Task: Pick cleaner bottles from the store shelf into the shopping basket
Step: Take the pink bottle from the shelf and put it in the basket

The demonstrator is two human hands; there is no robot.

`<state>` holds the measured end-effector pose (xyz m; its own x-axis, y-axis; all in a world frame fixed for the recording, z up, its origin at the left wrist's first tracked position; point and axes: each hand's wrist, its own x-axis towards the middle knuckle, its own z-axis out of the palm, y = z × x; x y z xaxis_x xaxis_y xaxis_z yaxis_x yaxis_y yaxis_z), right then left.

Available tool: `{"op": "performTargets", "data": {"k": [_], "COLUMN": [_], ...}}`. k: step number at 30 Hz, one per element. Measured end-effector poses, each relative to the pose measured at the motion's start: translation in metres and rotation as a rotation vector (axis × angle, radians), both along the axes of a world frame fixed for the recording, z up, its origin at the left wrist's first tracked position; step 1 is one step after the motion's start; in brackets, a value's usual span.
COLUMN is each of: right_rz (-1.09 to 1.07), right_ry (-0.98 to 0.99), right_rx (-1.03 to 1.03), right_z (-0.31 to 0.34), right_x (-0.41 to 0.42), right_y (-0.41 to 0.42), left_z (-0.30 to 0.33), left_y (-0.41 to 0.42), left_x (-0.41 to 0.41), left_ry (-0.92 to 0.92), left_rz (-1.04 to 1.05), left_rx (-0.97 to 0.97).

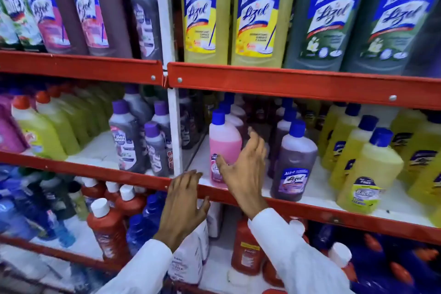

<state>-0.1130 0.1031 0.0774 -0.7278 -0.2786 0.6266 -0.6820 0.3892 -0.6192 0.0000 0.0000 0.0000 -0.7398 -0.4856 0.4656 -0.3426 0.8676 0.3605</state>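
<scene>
My right hand [243,169] was spread, empty, just beside the pink bottle [223,148]; my left hand [183,200] rested empty below it. No basket showed; nothing looked picked.

Glossy plastic pink bottle [224,148]; painted red metal shelf edge [298,83].

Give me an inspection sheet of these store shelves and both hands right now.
Surface: red-edged middle shelf, white deck, well stocked.
Job's things: pink bottle upright at shelf front; purple Lizol bottle beside it; yellow bottles further right.
Clutter: red bottles on the lower shelf; large Lizol bottles above.
Hands: left hand open, resting on the shelf edge; right hand open, at the pink bottle, not closed on it.
Cables: nothing seen.
Surroundings: shopping basket not in view.
</scene>
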Motion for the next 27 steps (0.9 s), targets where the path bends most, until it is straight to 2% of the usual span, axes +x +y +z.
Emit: {"op": "performTargets", "data": {"k": [4, 7, 14, 18, 22, 25, 27], "right_rz": [-0.061, -0.074, 0.169, 0.481, 0.888, 1.005, 1.007], "right_ry": [-0.266, -0.312, -0.339, -0.349, -0.476, -0.455, -0.412], "right_rx": [-0.075, -0.185, -0.399, -0.492, -0.531, -0.481, -0.428], "right_z": [-0.012, -0.019, -0.005, 0.018, 0.036, 0.048, 0.054], "right_x": [0.005, -0.007, -0.025, -0.026, -0.021, -0.014, -0.011], "right_y": [-0.042, -0.061, -0.036, 0.001, 0.034, 0.053, 0.065], "left_z": [-0.016, -0.025, -0.028, -0.027, -0.024, -0.021, -0.018], "left_y": [-0.006, -0.007, -0.01, -0.007, 0.003, 0.01, 0.014], "left_x": [-0.011, -0.015, -0.014, -0.018, -0.022, -0.025, -0.024], "left_ry": [-0.068, -0.079, -0.067, -0.049, -0.012, -0.063, -0.106], "left_rz": [-0.047, -0.056, -0.088, -0.071, -0.057, -0.042, -0.042], "left_rx": [0.007, -0.024, -0.036, -0.043, -0.093, -0.091, -0.044]}}
